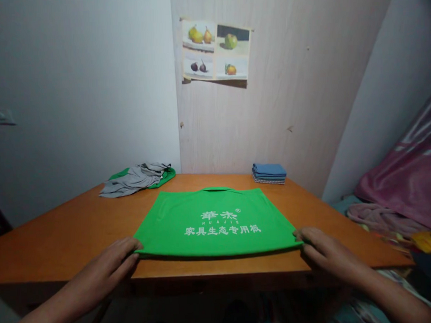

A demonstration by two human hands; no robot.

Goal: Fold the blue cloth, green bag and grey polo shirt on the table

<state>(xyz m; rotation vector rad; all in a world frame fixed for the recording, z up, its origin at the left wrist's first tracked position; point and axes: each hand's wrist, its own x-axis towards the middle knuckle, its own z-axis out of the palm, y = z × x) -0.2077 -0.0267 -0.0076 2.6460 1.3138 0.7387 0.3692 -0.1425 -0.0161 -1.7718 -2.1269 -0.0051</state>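
A green shirt with white printed lettering lies folded on the orange-brown table, its collar at the far side. At the near left corner, my left hand is closed on the fabric, pinching it between thumb and fingers. My right hand pinches the near right corner in the same way. Between the two hands the near edge is stretched straight, slightly above the table's front edge.
A rumpled heap of grey and green clothing lies at the back left of the table. A small stack of folded blue cloths sits at the back right. Fruit pictures hang on the wall. Pink fabric and other textiles are on the right.
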